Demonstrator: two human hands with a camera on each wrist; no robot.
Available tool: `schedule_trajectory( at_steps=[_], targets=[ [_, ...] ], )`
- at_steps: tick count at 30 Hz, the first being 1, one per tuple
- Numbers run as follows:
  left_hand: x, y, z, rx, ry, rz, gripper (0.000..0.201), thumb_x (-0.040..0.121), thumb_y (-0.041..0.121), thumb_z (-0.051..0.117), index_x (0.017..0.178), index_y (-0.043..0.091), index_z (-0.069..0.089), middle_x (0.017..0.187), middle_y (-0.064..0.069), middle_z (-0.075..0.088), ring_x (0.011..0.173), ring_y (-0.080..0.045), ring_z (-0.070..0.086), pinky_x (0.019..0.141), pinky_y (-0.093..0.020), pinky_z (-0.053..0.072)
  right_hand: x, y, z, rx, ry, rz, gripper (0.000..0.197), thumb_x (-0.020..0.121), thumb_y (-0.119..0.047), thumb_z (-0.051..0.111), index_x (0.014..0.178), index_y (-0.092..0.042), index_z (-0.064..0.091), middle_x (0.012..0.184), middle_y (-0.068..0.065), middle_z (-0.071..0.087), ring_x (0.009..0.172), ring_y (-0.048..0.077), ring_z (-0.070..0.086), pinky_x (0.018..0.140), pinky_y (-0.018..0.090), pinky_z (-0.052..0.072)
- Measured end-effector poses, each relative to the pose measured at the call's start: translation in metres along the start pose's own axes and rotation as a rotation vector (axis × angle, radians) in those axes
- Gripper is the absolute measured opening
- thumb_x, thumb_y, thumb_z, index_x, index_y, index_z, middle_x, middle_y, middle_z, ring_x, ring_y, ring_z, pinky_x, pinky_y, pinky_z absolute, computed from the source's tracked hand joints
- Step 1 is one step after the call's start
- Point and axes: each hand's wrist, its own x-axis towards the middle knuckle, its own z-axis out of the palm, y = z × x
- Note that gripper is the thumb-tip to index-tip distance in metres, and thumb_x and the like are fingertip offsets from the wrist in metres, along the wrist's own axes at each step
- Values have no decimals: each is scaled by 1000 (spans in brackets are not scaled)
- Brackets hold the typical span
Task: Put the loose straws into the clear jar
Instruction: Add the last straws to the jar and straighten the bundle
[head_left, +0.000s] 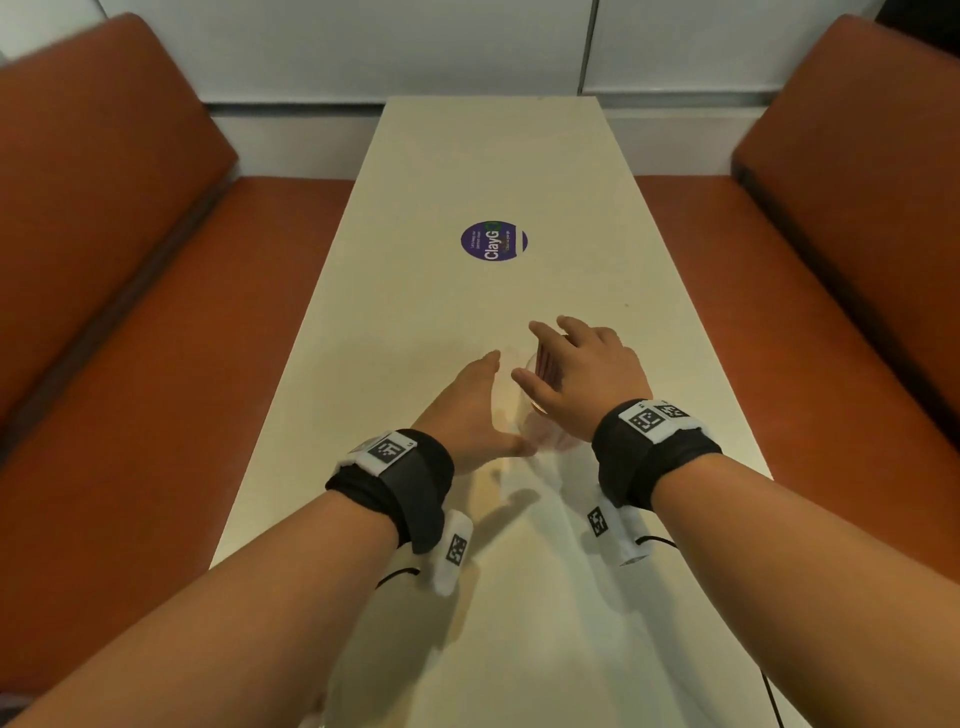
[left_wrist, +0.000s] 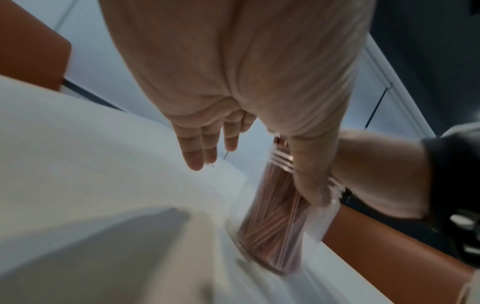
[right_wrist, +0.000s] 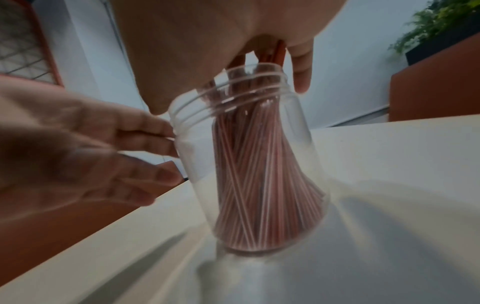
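A clear jar (head_left: 523, 422) (right_wrist: 298, 144) stands on the white table (head_left: 493, 156), full of thin red-and-white straws (head_left: 545, 366) (right_wrist: 259, 185). My right hand (head_left: 527, 351) (right_wrist: 231, 96) is spread over the jar's mouth, fingers straight, with the straw tops showing under the palm. My left hand (head_left: 498, 405) (left_wrist: 259, 179) lies against the jar's left side, fingers straight. Its thumb touches the threaded neck of the jar (left_wrist: 317, 222). The left wrist view is blurred. No loose straws show on the table.
A round purple sticker (head_left: 493, 241) lies on the table further ahead. Orange padded benches (head_left: 156, 312) (head_left: 810, 291) run along both long sides of the table. A white wall closes the far end.
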Motion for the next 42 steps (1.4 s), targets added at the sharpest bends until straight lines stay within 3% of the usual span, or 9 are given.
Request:
schedule_trajectory(
  at_steps=[8,14,17,20,26,32,37,40,42],
  targets=[
    [-85,-47,-8,467,210,-262,57,88,44,56,134,12,42,134,-8,43,121,-27,45,99,-38,42,-3,-3,1,141,-30,53,56,84,-61,44,135,-37,39,136,-3,47,123,28,40,86,40,44],
    [-141,-83,-1,528,118,-695,67,75,64,55,117,12,47,110,-8,48,96,-27,55,76,-36,48,-4,-4,2,135,-28,61,56,84,-60,43,135,-36,39,138,-1,46,124,30,39,83,40,44],
    [-152,-87,7,434,72,-703,49,83,56,51,104,11,52,92,-4,53,82,-23,57,70,-32,46,-4,-5,2,145,-9,65,56,83,-59,43,134,-36,40,137,-1,46,123,30,39,84,40,44],
    [-152,-82,16,434,88,-614,17,96,21,43,102,9,53,97,-5,57,94,-26,59,77,-32,46,-4,-5,2,149,-4,67,56,84,-59,43,135,-35,40,138,-1,46,124,30,39,86,41,44],
    [-142,-92,36,580,-2,-458,34,94,5,32,125,10,46,119,-7,56,104,-22,56,77,-24,37,-5,-6,2,142,4,65,55,84,-57,43,134,-35,41,137,-1,47,122,31,40,82,38,42],
    [-128,-78,29,204,11,-392,29,98,20,36,123,6,43,133,-13,52,118,-28,55,96,-34,44,-4,-7,-1,76,-26,56,60,84,-61,40,137,-34,38,139,1,47,122,33,43,91,44,41],
    [-114,-29,6,-263,90,-231,25,102,23,32,121,10,40,111,-20,58,93,-33,63,77,-44,52,-5,-9,-20,-12,40,6,69,83,-71,33,143,-36,30,151,-2,35,138,29,29,112,54,13],
    [-103,-2,2,-709,124,-150,8,97,18,40,92,15,45,79,-12,46,56,-17,46,52,-31,39,-29,-20,-43,309,242,-64,64,87,-59,46,139,-23,41,144,3,44,132,24,37,109,41,25],
    [-95,14,1,-885,76,-97,5,87,17,48,88,12,48,77,-8,45,53,-13,37,50,-26,31,-51,-28,-49,685,136,-65,63,85,-60,46,128,-16,54,126,3,57,114,18,52,100,34,39]
  ],
)
